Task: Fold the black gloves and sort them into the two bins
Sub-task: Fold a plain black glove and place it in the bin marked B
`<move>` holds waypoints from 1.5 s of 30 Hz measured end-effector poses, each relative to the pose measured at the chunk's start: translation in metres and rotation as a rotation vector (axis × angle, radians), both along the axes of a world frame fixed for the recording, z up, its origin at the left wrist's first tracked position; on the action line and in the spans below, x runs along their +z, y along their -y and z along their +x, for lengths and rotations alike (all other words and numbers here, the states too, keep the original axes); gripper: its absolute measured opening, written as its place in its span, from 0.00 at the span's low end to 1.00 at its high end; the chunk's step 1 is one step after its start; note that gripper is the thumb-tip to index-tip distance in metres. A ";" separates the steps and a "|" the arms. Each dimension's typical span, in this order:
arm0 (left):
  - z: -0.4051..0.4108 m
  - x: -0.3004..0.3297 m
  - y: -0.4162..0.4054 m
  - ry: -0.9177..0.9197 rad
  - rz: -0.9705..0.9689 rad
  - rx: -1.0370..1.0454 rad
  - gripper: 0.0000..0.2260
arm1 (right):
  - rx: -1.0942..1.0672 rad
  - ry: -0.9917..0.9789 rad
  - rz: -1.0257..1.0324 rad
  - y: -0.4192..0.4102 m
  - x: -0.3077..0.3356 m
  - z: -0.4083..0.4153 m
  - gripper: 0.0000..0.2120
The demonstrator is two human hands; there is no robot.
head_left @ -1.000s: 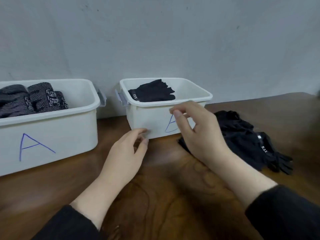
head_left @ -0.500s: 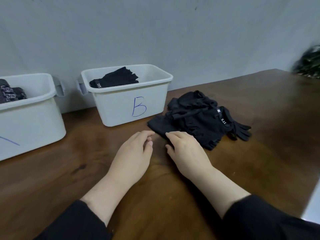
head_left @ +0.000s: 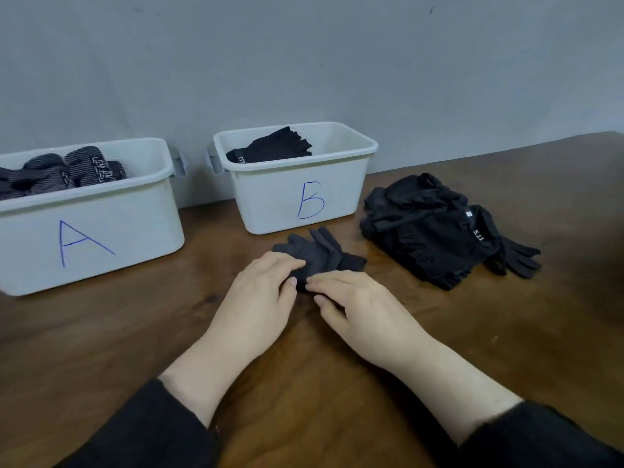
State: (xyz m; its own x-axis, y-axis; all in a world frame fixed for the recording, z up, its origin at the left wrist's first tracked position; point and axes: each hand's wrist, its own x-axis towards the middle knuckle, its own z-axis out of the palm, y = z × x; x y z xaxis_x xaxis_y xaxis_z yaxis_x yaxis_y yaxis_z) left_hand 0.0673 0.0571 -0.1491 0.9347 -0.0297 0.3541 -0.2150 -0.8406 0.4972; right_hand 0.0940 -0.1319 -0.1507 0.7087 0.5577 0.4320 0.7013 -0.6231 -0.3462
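Black glove (head_left: pixel 315 253), fingers splayed

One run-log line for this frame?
step: folding | both hands on black glove before bin B | pile right | bin A patterned gloves

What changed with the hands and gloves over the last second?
Both hands came down off bin B. The left hand and right hand now hold a black glove lying before it. Glove pile and bin A unchanged.
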 end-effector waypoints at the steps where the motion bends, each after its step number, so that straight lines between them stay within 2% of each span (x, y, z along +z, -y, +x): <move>1: -0.003 0.000 -0.003 -0.039 0.041 -0.006 0.16 | -0.024 0.024 0.043 0.000 0.001 0.002 0.12; 4: -0.009 -0.003 -0.013 -0.163 0.188 0.015 0.17 | -0.157 -0.034 0.047 0.004 0.000 0.012 0.12; 6: -0.012 -0.005 -0.016 -0.173 0.233 0.043 0.17 | -0.174 -0.120 -0.003 0.006 -0.003 0.015 0.13; 12: -0.017 0.000 -0.029 -0.021 0.218 0.175 0.15 | -0.052 -0.081 0.038 -0.011 0.000 0.005 0.12; 15: -0.020 0.002 -0.021 0.028 0.143 0.096 0.14 | 0.009 -0.132 0.130 -0.008 0.002 0.001 0.11; 17: -0.021 0.003 -0.011 -0.017 0.121 0.017 0.15 | 0.000 -0.176 0.215 -0.003 0.005 0.001 0.10; 22: -0.024 0.003 0.002 -0.193 0.251 -0.040 0.23 | -0.135 -0.150 0.423 0.016 0.009 0.014 0.09; 26: -0.023 0.004 -0.003 -0.171 0.208 -0.035 0.19 | -0.295 -0.022 0.484 0.041 0.013 0.034 0.08; 30: -0.022 0.001 -0.009 -0.159 0.151 -0.057 0.16 | -0.565 0.049 0.453 0.085 0.017 0.064 0.09; 34: -0.020 -0.002 -0.003 -0.178 0.148 -0.095 0.17 | -0.799 -0.122 0.337 0.126 0.011 0.089 0.21; 38: -0.020 -0.002 -0.001 -0.202 0.147 -0.114 0.19 | -0.846 -0.290 0.366 0.136 0.012 0.097 0.27; 42: -0.020 0.001 -0.002 -0.200 0.142 -0.107 0.19 | -0.798 -0.243 0.469 0.132 0.016 0.095 0.26; 45: -0.021 0.001 -0.002 -0.208 0.140 -0.102 0.19 | -0.768 -0.229 0.448 0.130 0.016 0.095 0.24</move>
State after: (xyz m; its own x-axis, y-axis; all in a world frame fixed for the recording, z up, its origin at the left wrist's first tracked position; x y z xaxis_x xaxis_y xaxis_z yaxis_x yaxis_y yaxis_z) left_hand 0.0465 0.0586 -0.1483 0.9766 -0.1627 0.1408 -0.2077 -0.8833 0.4204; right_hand 0.1889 -0.2623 -0.1350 0.9102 -0.2881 0.2974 0.0342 -0.6635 -0.7474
